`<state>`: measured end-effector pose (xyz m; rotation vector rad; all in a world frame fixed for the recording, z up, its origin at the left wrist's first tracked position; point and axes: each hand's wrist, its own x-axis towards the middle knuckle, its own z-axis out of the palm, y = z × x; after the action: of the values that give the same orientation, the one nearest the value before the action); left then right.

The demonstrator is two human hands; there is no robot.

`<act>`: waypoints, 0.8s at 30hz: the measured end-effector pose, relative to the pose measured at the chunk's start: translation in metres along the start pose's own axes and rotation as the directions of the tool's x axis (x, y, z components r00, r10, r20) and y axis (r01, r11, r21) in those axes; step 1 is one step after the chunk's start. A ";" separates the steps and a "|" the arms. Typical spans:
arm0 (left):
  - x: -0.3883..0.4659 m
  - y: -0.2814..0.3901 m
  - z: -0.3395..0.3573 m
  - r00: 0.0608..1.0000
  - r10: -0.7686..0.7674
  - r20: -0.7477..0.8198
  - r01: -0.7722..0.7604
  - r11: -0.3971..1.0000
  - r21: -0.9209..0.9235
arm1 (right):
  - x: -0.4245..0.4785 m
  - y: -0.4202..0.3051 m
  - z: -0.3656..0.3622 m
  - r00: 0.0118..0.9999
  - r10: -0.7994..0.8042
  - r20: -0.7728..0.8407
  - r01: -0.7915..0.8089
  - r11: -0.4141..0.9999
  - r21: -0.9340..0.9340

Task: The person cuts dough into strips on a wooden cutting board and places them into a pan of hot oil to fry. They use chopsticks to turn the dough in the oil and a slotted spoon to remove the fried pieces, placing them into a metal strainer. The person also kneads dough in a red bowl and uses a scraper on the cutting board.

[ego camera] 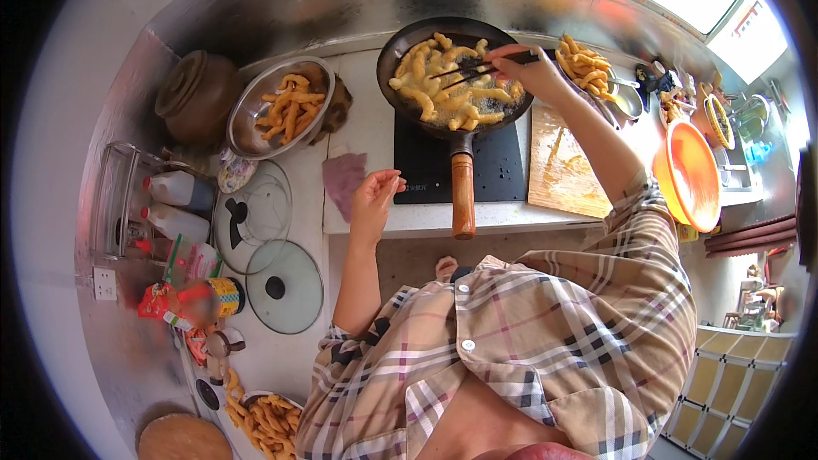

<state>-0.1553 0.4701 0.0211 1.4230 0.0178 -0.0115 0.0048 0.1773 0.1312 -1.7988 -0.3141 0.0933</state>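
Note:
My right hand [532,73] grips a pair of dark chopsticks [468,70] over a black wok [391,54]. Their tips reach among twisted strips of dough [418,99] frying in bubbling oil. The wok sits on a black induction cooktop [418,169], its wooden handle [463,195] pointing towards me. My left hand [378,195] hovers near the counter's front edge, fingers loosely bent and holding nothing. Close by it lies a purple cloth [344,182]. Left of the wok, a tilted steel bowl [239,118] holds browned dough strips [291,108].
A wet wooden board [565,169], a heap of fried strips [585,67] and an orange basin [690,172] stand to the right. Glass lids [284,287], plastic jugs [179,195] and a brown lidded crock [198,99] occupy the left, with more fried strips [271,421] lower down.

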 end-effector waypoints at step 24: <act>0.003 -0.001 0.023 0.998 -0.023 0.066 0.024 1.000 -0.013 | -0.006 0.016 -0.023 0.979 -0.146 -0.143 0.086 0.930 -0.358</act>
<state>-0.1517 0.4474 0.0229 1.4078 -0.0202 -0.0777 0.0069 0.1506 0.1206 -2.1204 -0.3315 -0.2109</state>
